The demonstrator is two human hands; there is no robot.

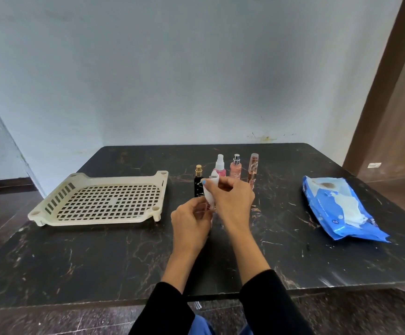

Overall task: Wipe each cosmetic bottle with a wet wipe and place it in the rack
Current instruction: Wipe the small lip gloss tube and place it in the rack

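Note:
My left hand [190, 220] grips the lower end of a small bottle [209, 206] with red print, held above the middle of the table. My right hand [232, 198] presses a white wet wipe [212, 183] around the bottle's upper part, which the wipe hides. Behind my hands stand a black bottle with a gold cap [198, 181], a pink spray bottle with a white top [219, 166], a peach bottle with a silver pump [235, 167] and a slim clear pink tube [253, 169]. The cream perforated rack [100, 199] lies at the left with nothing in it.
A blue pack of wet wipes [339, 209] lies on the right side of the dark marble table [100, 257]. A pale wall rises behind the table, and a brown door frame [390, 81] stands at the far right.

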